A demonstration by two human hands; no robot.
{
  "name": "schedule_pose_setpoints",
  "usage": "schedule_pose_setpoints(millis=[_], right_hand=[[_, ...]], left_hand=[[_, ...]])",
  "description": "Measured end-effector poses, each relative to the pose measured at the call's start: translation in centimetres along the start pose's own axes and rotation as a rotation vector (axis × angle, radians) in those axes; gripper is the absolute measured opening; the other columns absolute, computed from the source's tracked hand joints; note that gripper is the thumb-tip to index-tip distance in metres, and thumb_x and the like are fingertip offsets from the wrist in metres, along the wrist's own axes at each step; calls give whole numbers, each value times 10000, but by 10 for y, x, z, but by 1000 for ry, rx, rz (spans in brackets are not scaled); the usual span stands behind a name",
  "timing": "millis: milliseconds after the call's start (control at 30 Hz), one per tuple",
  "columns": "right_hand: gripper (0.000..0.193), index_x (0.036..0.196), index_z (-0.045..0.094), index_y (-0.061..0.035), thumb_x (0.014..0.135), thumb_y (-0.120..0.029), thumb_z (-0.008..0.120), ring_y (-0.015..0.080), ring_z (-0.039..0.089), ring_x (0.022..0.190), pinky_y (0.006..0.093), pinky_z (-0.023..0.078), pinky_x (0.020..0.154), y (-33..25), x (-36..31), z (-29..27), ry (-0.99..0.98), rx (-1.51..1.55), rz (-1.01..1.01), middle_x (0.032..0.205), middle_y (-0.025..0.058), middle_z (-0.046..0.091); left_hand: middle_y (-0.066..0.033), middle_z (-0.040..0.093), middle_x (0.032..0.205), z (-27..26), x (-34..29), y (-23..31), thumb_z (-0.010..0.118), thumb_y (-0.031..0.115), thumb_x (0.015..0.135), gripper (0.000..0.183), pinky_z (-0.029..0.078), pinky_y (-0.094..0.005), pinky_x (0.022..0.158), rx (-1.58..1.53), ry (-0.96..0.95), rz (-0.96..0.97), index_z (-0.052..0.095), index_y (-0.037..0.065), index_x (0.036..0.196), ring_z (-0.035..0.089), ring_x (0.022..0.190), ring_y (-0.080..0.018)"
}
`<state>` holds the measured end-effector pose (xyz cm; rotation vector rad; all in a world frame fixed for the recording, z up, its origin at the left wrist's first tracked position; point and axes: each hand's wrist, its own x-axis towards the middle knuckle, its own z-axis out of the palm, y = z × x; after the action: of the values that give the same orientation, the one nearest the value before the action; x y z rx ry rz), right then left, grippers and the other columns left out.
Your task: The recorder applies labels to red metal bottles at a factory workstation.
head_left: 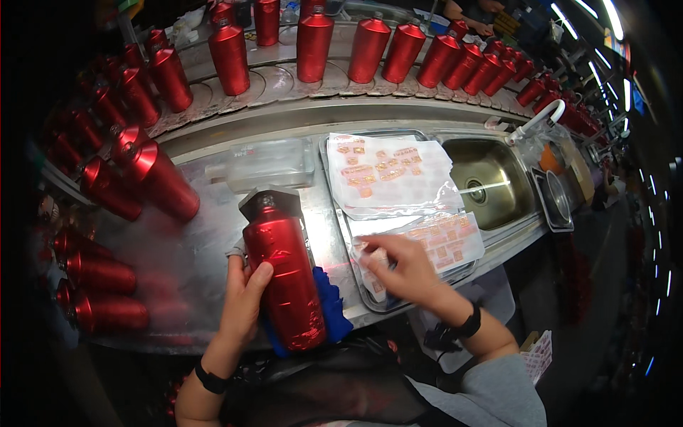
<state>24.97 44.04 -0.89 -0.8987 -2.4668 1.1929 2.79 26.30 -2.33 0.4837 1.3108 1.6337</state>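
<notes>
A shiny red metal bottle with raised patterns on its side leans in front of me, its neck pointing away. My left hand grips it from the left, thumb lying on its side. Below and beside the bottle is a blue cloth, and a dark angular piece shows behind its neck. Over the near edge of a metal tray, my right hand has its fingers curled in close to a decal sheet. Anything between those fingertips is too small to tell. Farther back lies a larger decal sheet.
Red bottles line the curved conveyor beyond the steel counter. Several stand or lie at left, including a near one. A clear shallow container sits behind my bottle. To the right are a sink and a white faucet.
</notes>
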Motion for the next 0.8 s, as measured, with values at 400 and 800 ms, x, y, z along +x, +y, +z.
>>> schedule_pose_setpoints(millis=[400,800], right_hand=[[213,978,720,-78,820,-157,600,402,661,850,492,545,765,162,86,-133,185,-868,161,1033,221,596],[220,724,700,7,744,-196,782,103,575,570,281,451,552,253,125,-166,600,-161,391,627,42,649]], left_hand=[[-121,585,1262,11,-17,-5,625,270,956,553,447,-329,1017,111,79,-29,385,30,1394,572,1152,-160],[-87,564,1250,11,-14,-7,606,335,949,583,413,-311,1022,189,135,-34,425,7,1396,545,1147,-146]])
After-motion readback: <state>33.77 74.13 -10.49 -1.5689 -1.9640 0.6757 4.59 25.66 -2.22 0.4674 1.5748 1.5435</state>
